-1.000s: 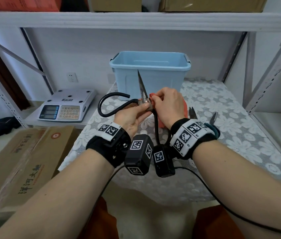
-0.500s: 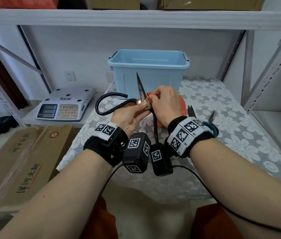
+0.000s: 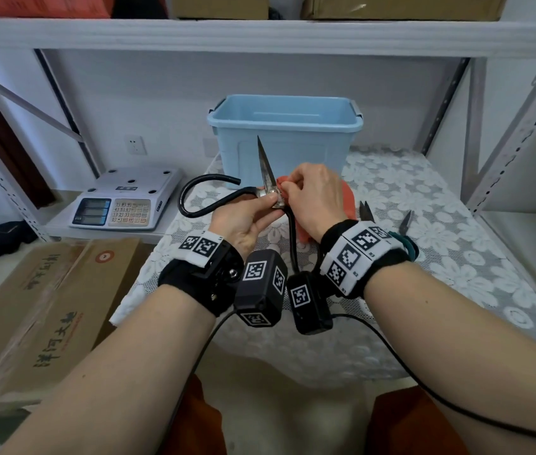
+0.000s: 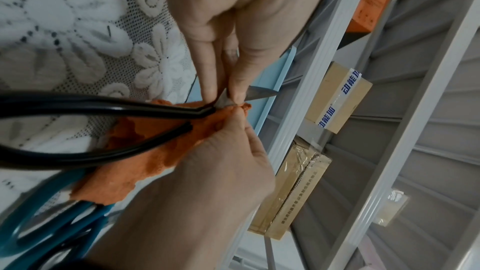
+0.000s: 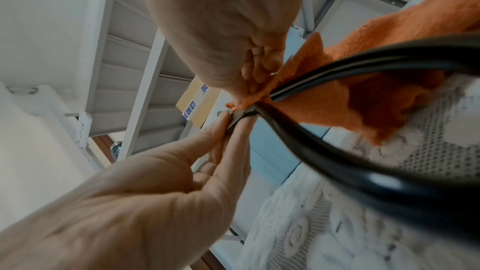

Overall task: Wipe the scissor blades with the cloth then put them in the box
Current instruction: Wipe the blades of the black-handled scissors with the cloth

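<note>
Large black-handled scissors [image 3: 265, 169] [image 4: 103, 108] [image 5: 337, 151] are held above the table, blades pointing up in front of the light blue box [image 3: 284, 133]. My left hand [image 3: 246, 218] [image 4: 223, 48] pinches them at the pivot between thumb and fingers. My right hand [image 3: 312, 198] [image 5: 233, 38] pinches the orange cloth [image 3: 347, 198] [image 4: 155, 147] [image 5: 363, 89] against the base of the blades. Most of the cloth hangs behind the right hand. The blade tips stay bare.
A teal-handled pair of scissors [image 3: 366, 211] [image 4: 52, 223] and small pliers [image 3: 404, 223] lie on the lace-covered table [image 3: 457, 257] to the right. A scale [image 3: 122, 205] sits on a low shelf at left. Cardboard boxes [image 3: 36, 307] stand lower left; shelf uprights flank the table.
Both hands and the scissors have barely shifted, drifting slightly left; the right hand keeps the cloth at the blade base.
</note>
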